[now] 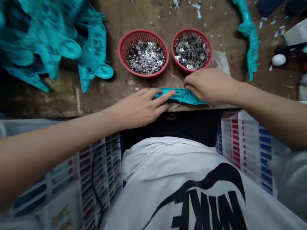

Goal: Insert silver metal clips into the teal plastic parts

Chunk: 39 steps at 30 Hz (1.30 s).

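A long teal plastic part (183, 95) lies along the front edge of the table. My left hand (141, 107) grips its left end, index finger stretched along the top and the other fingers at the near side. Over the part's right half, my right hand (207, 84) is closed with thumb and fingertips pinched together; what sits between them is hidden or too small to name. Just beyond the hands stand two red plastic baskets, the left basket (122, 59) and the right basket (209, 60), both filled with small shiny metal pieces.
Teal plastic parts (57, 41) are heaped at the table's left. Another teal part (250, 38) lies at the right. Small bits (198, 8) are scattered at the back. Plastic crates (244, 140) stand below the edge, and a black cable (94, 179) hangs at the left.
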Available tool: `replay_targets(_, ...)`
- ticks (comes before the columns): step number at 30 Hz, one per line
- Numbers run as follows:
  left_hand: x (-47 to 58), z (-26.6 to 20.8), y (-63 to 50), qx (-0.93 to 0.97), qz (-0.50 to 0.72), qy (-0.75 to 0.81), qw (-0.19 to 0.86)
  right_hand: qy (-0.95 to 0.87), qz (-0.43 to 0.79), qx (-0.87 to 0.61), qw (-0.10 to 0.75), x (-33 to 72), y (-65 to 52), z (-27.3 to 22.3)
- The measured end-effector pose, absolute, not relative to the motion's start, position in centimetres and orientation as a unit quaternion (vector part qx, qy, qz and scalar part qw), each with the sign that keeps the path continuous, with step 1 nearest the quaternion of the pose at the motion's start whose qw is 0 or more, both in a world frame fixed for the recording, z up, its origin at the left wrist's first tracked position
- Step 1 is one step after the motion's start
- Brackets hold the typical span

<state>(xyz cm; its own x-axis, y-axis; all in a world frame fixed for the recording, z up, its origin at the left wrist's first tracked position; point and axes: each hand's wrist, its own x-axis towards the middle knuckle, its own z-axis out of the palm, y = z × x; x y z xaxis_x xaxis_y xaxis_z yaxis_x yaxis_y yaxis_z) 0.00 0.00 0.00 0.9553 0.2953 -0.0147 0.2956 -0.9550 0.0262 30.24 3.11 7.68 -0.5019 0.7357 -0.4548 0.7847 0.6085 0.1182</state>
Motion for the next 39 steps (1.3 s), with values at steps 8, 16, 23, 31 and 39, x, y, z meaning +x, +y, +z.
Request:
replay_targets(8,-0.1,0.4,0.3,0.983,-0.028,0.177,0.048,0.839,-0.031,0.484,0.246,30.2,2.5,8.0)
replay_targets(16,-0.1,0.9,0.4,0.977,-0.067,0.191,0.062,0.856,-0.050,0.444,0.259,29.5,1.6,9.6)
replay_targets(23,0.5,1.8,0.4,0.967,-0.107,0.203,0.112,0.870,-0.085,0.412,0.259,30.3,2.0,8.9)
replay_targets(31,-0.1,0.7,0.2,0.972,-0.089,0.201,0.084,0.903,-0.103,0.348,0.228,30.7,1.9,6.9)
replay_targets(39,-0.7,6.0,-1.9,0.988,0.047,0.149,-0.021,0.933,-0.184,0.305,0.059,31.6,2.0,7.8)
